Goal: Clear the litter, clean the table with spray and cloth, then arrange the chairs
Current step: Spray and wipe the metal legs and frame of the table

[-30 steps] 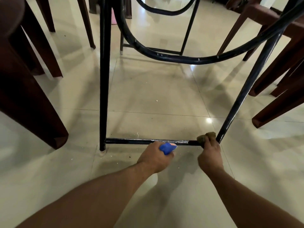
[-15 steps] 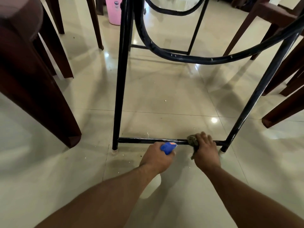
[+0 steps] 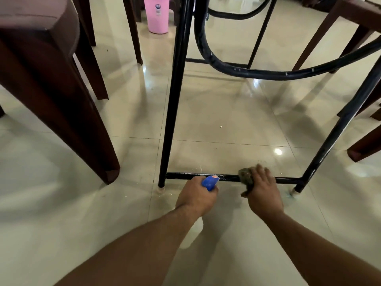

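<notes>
I look under the table at its black metal frame. A low crossbar (image 3: 185,175) runs between two black legs near the floor. My right hand (image 3: 265,193) is closed on a dark greenish cloth (image 3: 245,176) and presses it against the crossbar, right of the middle. My left hand (image 3: 195,196) grips a spray bottle; only its blue nozzle head (image 3: 209,182) shows above the fingers, close to the bar. The bottle's body is hidden under my hand.
Dark brown chair legs (image 3: 61,112) stand close on the left, more chair legs (image 3: 362,147) on the right. A pink bin (image 3: 157,15) stands at the back. A curved black brace (image 3: 247,69) hangs overhead. Crumbs and a bluish wet spot (image 3: 288,195) lie on the glossy tiles.
My right hand has slid the cloth leftward along the crossbar, away from the right leg. The view has shifted right, so the pink bin shows. My left hand stays put.
</notes>
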The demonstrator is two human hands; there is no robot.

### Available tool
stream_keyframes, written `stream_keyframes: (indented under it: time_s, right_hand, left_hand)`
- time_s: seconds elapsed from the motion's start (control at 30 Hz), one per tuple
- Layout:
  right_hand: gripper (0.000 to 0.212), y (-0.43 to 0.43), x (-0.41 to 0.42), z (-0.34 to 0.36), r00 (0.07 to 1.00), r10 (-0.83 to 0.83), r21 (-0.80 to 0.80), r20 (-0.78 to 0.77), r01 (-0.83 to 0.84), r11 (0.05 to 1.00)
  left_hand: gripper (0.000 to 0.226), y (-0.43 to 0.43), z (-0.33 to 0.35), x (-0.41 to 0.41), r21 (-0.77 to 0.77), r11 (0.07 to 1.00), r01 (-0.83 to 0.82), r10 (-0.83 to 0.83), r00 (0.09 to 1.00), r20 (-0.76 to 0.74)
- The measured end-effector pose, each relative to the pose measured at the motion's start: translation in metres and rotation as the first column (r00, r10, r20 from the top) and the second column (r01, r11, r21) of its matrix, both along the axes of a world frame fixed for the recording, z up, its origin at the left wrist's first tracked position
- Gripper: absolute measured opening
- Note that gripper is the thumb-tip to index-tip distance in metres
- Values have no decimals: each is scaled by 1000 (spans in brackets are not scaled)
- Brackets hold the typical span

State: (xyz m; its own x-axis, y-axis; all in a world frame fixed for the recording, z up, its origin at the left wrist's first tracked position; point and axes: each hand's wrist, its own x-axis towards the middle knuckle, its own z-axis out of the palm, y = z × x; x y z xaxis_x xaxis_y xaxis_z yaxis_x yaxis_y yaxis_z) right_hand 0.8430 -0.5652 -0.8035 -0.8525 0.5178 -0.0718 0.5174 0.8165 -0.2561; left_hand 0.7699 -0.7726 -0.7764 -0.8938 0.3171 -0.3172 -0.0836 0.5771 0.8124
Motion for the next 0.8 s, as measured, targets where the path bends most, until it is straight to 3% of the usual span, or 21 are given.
stream_keyframes:
  time_s: [0.03, 0.07, 0.17, 0.2, 0.23, 0.3, 0.33, 0.37, 0.43, 0.47, 0.5, 0.53, 0.57, 0.6, 0.63, 0.7, 0.73, 0.8]
  right_hand:
    - [72, -5, -5, 4, 987, -162, -38, 2, 162, 986]
    - [67, -16, -10, 3, 984, -176, -7, -20, 176, 984]
    - [71, -37, -14, -7, 963, 268, 71, -31, -266, 961]
    - [74, -33, -17, -1, 952, 305, 98, -36, -301, 949]
    - [78, -26, -21, 1, 987, 154, 62, -36, -151, 987]
    - [61, -31, -28, 11, 975, -217, -24, -43, 216, 976]
    - [58, -42, -29, 11, 980, -179, 4, -84, 180, 984]
    - [66, -57, -28, 9, 996, 31, 45, -88, -27, 999]
    - [70, -61, -17, 1, 905, 424, 60, -25, -422, 905]
    - [72, -54, -12, 1, 874, 486, 71, -24, -483, 873]
    - [78, -44, -9, -1, 912, 409, 66, -8, -408, 911]
    - [79, -40, -7, 1, 974, 224, 53, -23, -223, 973]
    - [75, -44, -9, 0, 998, 36, 42, -49, -34, 999]
    - [72, -56, -11, 0, 994, -39, 33, -104, 42, 999]
    - [75, -70, -14, -2, 988, 38, 25, -147, -34, 999]
    - [77, -90, -14, -11, 934, 342, 7, -99, -343, 939]
    - [77, -91, -12, -10, 905, 421, 37, -68, -419, 907]
    - [84, -80, -14, -9, 948, 317, 89, -40, -312, 946]
  left_hand:
    - [26, -1, -1, -1, 8, 1000, -14, 14, 1000, 13]
    - [28, -2, -2, -1, 8, 1000, -22, 22, 999, 26]
    - [27, -6, -4, 3, -1, 1000, -28, 28, 999, 34]
    - [27, -7, -4, 5, -3, 999, -34, 34, 999, 35]
    - [28, -10, -4, 5, -2, 999, -43, 43, 998, 38]
    - [28, -14, -5, 5, -4, 998, -61, 61, 997, 40]
    - [27, -17, -6, 4, 0, 997, -74, 74, 997, 35]
    - [26, -19, -7, 3, 10, 996, -88, 88, 996, 29]
    - [24, -25, -8, 3, 36, 993, -110, 109, 993, 36]
    - [24, -28, -8, 3, 38, 992, -118, 116, 992, 42]
    - [24, -29, -8, 3, 32, 992, -125, 124, 991, 43]
    - [24, -31, -7, 2, 29, 991, -132, 131, 991, 35]
    - [23, -34, -7, -1, 28, 989, -143, 142, 990, 23]
    - [21, -36, -7, -2, 25, 988, -150, 150, 989, 17]
    - [18, -38, -6, -4, 23, 988, -152, 152, 988, 10]
    - [13, -42, -6, -10, 30, 988, -152, 152, 988, 3]
    - [11, -44, -5, -12, 46, 987, -155, 155, 988, 6]
    - [12, -47, -2, -17, 94, 981, -168, 167, 986, 15]
